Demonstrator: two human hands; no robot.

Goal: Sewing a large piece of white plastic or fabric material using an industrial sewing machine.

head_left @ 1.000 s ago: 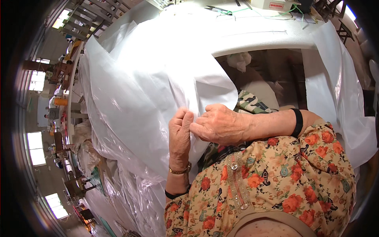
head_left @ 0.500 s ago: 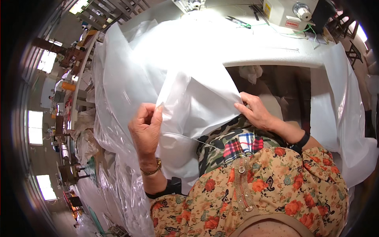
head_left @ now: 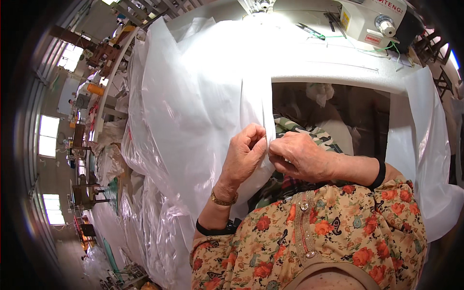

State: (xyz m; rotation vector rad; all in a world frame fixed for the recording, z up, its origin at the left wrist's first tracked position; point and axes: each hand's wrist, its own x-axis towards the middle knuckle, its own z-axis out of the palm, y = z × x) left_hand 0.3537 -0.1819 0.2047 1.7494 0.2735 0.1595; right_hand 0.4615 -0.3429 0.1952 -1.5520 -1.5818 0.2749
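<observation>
The thumb and forefinger of the left hand pinch a fold of the white sheet. The right hand is curled just beside it, against the same fold; its fingertips are hidden, so I cannot tell whether they grip. The sheet lies over the table and hangs down before the person. Its gathered strip is long and narrow, running from the hands straight away toward the bright light. On the table, right of the sheet, are small scissors and a sewing machine. Clear plastic hangs in crumples on the left; beyond are an orange spool and bright windows. Half a second ago the hands were apart with a broad flap spread between them; now they meet, and the flap is drawn narrow.
</observation>
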